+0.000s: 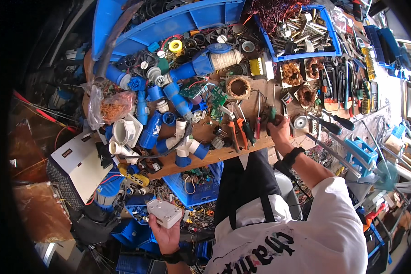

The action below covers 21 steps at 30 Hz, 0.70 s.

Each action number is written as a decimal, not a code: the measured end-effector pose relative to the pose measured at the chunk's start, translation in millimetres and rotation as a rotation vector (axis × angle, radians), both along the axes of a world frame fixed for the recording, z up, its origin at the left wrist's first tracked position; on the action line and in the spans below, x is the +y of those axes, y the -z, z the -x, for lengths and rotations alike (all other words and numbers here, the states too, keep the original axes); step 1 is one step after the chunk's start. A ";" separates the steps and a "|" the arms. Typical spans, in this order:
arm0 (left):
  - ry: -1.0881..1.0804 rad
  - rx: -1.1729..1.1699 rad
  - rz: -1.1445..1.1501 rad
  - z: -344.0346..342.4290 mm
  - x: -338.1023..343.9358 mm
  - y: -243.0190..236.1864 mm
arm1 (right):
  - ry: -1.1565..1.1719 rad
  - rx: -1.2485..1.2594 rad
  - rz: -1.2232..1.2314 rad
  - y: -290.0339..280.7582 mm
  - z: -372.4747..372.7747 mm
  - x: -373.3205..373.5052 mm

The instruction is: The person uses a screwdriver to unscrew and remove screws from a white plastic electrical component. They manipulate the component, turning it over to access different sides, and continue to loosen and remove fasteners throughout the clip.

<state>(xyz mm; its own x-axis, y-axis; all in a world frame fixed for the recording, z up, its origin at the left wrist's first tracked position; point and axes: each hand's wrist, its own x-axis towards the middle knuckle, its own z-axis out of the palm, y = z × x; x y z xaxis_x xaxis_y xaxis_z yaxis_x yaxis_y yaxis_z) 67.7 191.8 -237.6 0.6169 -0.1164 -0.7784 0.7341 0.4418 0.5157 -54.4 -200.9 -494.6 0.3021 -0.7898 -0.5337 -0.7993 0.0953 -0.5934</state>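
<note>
White shirt (301, 242), pale boxy case (165, 213), round-spotted, in left hand (167, 236)

This has the look of an electrical repair workshop, and the wooden counter (168, 168) gives it away: pliers (238, 131) and screwdrivers (258, 128) by its near edge, blue connectors (182, 71) and green circuit boards (218, 97) crowding its left half, hand tools (335, 82) lined up toward its right end. At the counter's far side sits a blue crate (306, 57) of metal parts; beneath the counter, a blue basket (180, 189) among tangled wires (205, 218).
</note>
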 end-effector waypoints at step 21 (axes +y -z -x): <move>0.320 -0.372 0.145 -11.0 -91.3 -87.3 | -0.019 -0.556 -0.848 -218.9 7.0 9.9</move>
